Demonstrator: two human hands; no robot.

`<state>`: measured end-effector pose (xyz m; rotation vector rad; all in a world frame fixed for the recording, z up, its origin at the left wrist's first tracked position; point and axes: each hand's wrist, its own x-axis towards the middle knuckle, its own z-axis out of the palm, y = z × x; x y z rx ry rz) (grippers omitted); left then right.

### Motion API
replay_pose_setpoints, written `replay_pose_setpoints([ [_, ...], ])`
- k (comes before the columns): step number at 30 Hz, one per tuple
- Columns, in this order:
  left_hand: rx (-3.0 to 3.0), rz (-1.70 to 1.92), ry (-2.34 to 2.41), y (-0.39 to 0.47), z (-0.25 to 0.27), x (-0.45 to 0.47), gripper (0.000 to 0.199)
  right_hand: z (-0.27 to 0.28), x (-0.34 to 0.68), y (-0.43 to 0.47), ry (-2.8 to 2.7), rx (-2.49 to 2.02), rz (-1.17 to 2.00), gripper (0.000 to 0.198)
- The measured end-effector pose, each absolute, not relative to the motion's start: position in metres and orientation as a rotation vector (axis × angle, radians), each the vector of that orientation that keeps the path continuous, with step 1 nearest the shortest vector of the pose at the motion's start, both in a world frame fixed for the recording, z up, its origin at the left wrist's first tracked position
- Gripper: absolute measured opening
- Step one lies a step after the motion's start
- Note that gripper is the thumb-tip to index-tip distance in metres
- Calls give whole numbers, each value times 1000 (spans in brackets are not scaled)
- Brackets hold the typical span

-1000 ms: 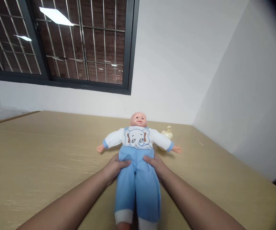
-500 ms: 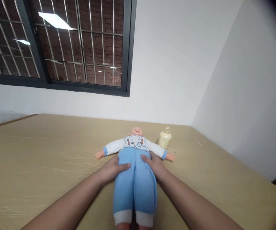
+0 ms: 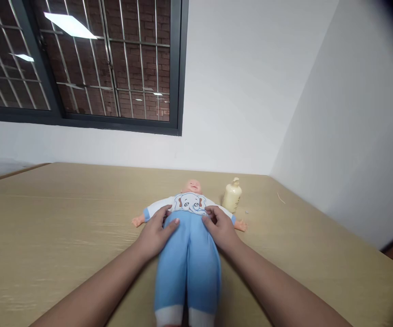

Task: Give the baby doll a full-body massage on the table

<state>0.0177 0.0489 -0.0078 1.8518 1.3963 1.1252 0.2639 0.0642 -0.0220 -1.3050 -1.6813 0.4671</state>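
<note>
A baby doll [image 3: 188, 268] lies on its back, head away from me and arms spread, in light blue trousers and a white top with an elephant face [image 3: 190, 203]. My left hand [image 3: 157, 230] rests against the doll's waist on the left, thumb on the blue cloth and fingers apart. On the other side, my right hand [image 3: 221, 225] touches the waist near the elephant's edge, its fingers bent and the thumb apart from the index finger. Neither hand grips the cloth visibly. The doll's feet are cut off by the lower frame edge.
A cream pump bottle [image 3: 232, 196] stands beyond the doll's arm on the right. The wooden table [image 3: 63, 227] meets a white wall [image 3: 233, 91] at the back and right. A thin string-like piece [image 3: 281, 198] lies to the right. A barred window [image 3: 114, 68] is above.
Both hands have slid up from the doll's hips to its waist, near the elephant picture. Their hold around the hips has loosened. The view has shifted slightly.
</note>
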Motion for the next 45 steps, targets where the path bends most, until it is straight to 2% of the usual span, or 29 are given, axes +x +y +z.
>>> replay_pose_setpoints([
  [4, 1869, 1059, 1499, 43, 9, 17, 65, -12, 265, 59, -1723, -1332, 452, 41],
  [7, 2023, 1022, 1475, 38, 15, 19, 55, -6, 263, 54, -1761, -1349, 446, 49],
  [12, 2263, 938, 1462, 36, 16, 23, 46, 5, 258, 42, -1962, -1317, 425, 30],
  [17, 2338, 1025, 1408, 39, 14, 22, 40, 10, 258, 39, -2116, -1283, 177, 23],
  [21, 2273, 952, 1327, 42, 14, 21, 31, 5, 258, 44, -2109, -1148, 59, 16],
  [29, 2193, 985, 1411, 47, 12, 21, 25, 0, 254, 46, -1968, -1170, 202, 10],
  [34, 1962, 1068, 1391, 51, 5, 18, 22, 0, 255, 50, -1839, -1252, 397, 23],
  [45, 1917, 1168, 1593, 68, -12, 7, 27, -7, 255, 53, -1712, -1284, 499, 20],
])
